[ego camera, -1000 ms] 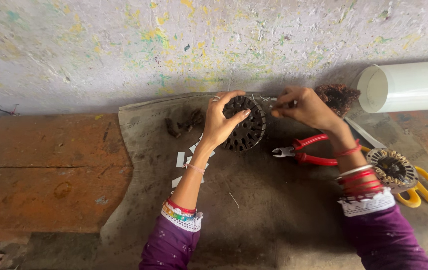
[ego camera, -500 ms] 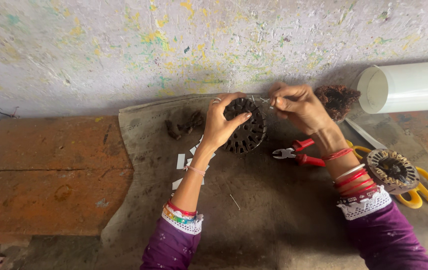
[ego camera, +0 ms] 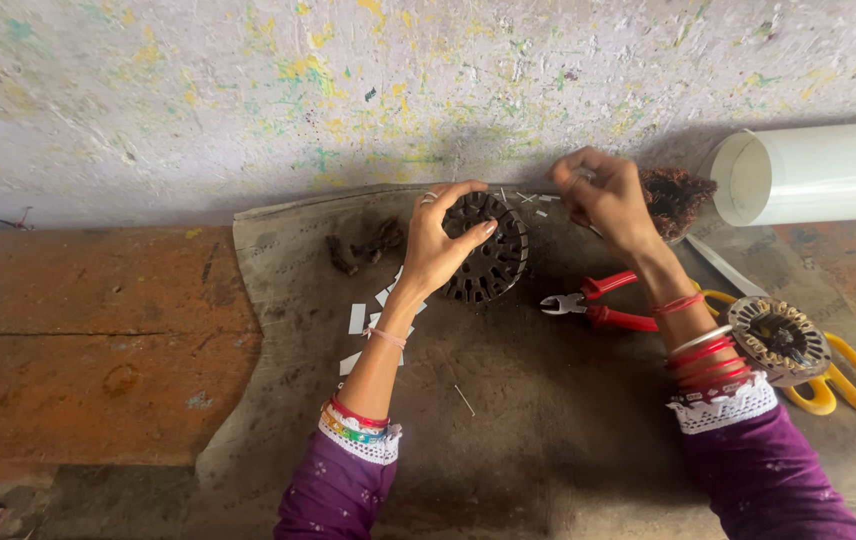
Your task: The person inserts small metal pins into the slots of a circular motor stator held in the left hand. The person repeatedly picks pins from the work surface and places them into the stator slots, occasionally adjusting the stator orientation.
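Observation:
My left hand (ego camera: pixel 440 240) grips a dark round slotted metal core (ego camera: pixel 493 255), holding it on edge above a grey mat (ego camera: pixel 548 440). To its right my right hand (ego camera: pixel 603 198) is raised a little, its fingers pinched together on something small and pale that I cannot make out. Red-handled cutting pliers (ego camera: pixel 598 306) lie on the mat just below the right hand. Both wrists carry bangles above purple sleeves.
A white pipe (ego camera: pixel 818 172) lies at the right against the speckled wall. A second round core with windings (ego camera: pixel 778 338) rests on yellow-handled scissors (ego camera: pixel 848 385). A dark wire tangle (ego camera: pixel 676 198), white paper strips (ego camera: pixel 368 320) and dark scraps (ego camera: pixel 363 248) are scattered. Orange floor (ego camera: pixel 88 330) lies left.
My right hand has pulled away to the right from the core's top edge and lifted slightly. The left hand keeps holding the core in nearly the same place.

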